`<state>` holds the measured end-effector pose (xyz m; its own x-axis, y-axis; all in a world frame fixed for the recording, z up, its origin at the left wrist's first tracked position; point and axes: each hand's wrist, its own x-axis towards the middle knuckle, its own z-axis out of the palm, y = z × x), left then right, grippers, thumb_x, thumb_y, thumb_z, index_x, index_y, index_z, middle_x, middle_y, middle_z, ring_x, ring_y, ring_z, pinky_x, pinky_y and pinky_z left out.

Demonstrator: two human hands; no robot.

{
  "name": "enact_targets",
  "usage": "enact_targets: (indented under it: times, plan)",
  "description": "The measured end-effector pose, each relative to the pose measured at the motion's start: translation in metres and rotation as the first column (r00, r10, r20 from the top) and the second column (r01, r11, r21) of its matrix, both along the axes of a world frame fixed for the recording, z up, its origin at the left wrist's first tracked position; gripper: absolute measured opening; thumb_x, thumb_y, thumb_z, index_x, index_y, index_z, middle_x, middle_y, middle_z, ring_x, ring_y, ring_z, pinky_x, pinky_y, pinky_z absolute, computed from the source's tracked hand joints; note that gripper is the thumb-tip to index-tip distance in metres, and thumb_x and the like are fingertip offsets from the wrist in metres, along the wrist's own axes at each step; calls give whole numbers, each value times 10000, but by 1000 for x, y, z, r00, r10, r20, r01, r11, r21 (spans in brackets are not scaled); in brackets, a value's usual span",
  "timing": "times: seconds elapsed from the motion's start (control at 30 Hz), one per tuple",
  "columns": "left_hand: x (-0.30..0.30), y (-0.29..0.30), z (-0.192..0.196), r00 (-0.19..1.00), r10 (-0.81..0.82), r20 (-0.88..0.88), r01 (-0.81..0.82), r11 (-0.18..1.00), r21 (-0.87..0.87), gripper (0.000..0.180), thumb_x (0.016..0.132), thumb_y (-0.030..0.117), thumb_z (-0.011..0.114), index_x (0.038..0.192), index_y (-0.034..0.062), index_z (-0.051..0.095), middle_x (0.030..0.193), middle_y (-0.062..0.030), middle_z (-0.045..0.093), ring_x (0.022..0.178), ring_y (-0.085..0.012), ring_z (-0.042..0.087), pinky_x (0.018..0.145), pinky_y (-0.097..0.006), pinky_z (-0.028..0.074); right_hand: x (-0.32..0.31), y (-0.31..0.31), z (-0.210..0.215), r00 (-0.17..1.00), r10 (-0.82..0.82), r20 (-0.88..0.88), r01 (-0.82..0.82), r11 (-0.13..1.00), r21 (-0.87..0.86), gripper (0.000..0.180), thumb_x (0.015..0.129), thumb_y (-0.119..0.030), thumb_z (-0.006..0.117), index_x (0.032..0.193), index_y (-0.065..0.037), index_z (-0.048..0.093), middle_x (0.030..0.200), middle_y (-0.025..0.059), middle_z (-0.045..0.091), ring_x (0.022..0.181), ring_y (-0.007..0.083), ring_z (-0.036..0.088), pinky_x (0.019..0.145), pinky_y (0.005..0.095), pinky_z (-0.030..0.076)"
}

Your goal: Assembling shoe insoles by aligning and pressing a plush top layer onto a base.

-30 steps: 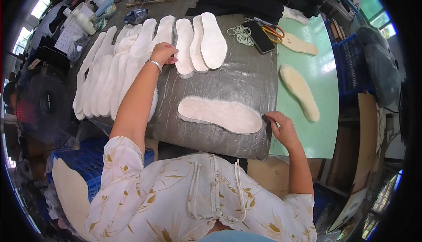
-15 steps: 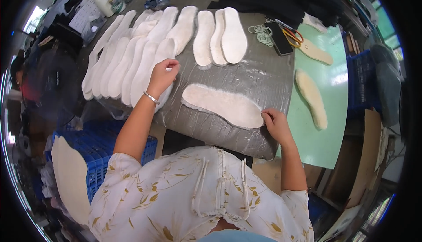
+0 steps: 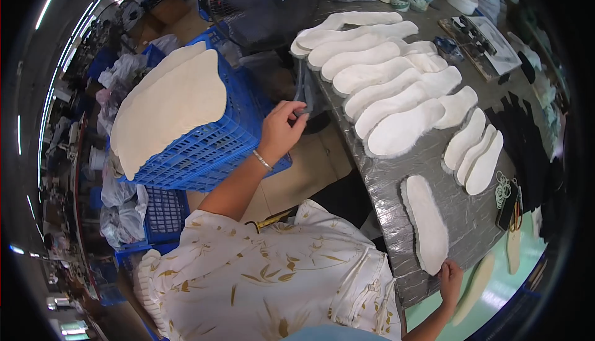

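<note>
A single white fleece insole [image 3: 427, 224] lies lengthwise near the front edge of the table. My right hand [image 3: 451, 284] pinches its near end between thumb and fingers. Out over the gap between the table and the crate is my left hand [image 3: 283, 129], with a bracelet on its wrist. Its fingers are curled together; whatever they hold, if anything, is too small to tell. Overlapping white insoles [image 3: 406, 127] cover the far left of the table, and a smaller group of insoles [image 3: 482, 164] rests to their right.
A blue plastic crate [image 3: 186, 149] on the left carries large cream sheets [image 3: 173, 105]. Behind it stands a black fan [image 3: 266, 0]. On the table's right are a phone [image 3: 506, 212], scissors [image 3: 515, 217], cord [image 3: 503, 191] and black fabric [image 3: 524, 133]. More insoles [image 3: 476, 285] lie on a green board [image 3: 496, 291].
My view has swung left toward the crate and fan. My left hand has moved from above the insole rows out past the table's left edge. The right hand stays at the insole's end.
</note>
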<state>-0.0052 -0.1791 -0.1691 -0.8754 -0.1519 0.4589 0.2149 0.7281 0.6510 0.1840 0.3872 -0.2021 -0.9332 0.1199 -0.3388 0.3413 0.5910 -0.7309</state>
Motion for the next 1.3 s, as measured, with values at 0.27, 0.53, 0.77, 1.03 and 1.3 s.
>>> enact_targets:
  times: [0.27, 0.53, 0.77, 1.03, 1.3]
  plan:
    - [61, -126, 40, 897, 398, -194, -422, 637, -645, 309, 746, 139, 788, 1021, 51, 677, 1015, -135, 665, 975, -337, 620, 837, -404, 493, 20, 33, 22, 989, -143, 27, 140, 986, 89, 207, 973, -115, 566, 1008, 63, 665, 756, 61, 658, 680, 124, 630, 637, 259, 515]
    - [44, -180, 74, 923, 353, -153, -380, 777, -501, 118, 830, 157, 709, 852, 41, 719, 884, -125, 701, 822, -311, 670, 739, -403, 527, 27, 31, 22, 967, -236, -99, 238, 971, 11, 211, 981, -128, 567, 1000, 56, 668, 756, 46, 646, 674, 105, 590, 633, 245, 478]
    - [-11, -270, 131, 901, 433, -4, -407, 844, -348, 220, 849, 221, 687, 901, 13, 740, 825, -166, 720, 753, -302, 698, 698, -372, 532, 33, 29, 22, 952, -281, -122, 286, 958, 26, 222, 982, -132, 570, 1037, 58, 671, 788, 63, 661, 692, 118, 614, 656, 256, 504]
    - [-76, -364, 163, 708, 661, -249, -688, 564, -456, 262, 858, 311, 642, 914, 81, 755, 923, -181, 719, 885, -368, 691, 801, -443, 541, 31, 23, 25, 941, -291, -173, 303, 952, 48, 208, 973, -151, 598, 1032, 33, 676, 778, 41, 652, 680, 108, 611, 625, 248, 475]
    - [-86, -378, 249, 328, 708, -625, -945, 230, -234, 268, 865, 372, 595, 925, 176, 767, 924, -127, 731, 865, -366, 698, 769, -477, 552, 26, 27, 41, 895, -325, -304, 372, 921, 111, 154, 958, -104, 599, 1042, 12, 655, 830, 40, 638, 706, 106, 602, 621, 248, 470]
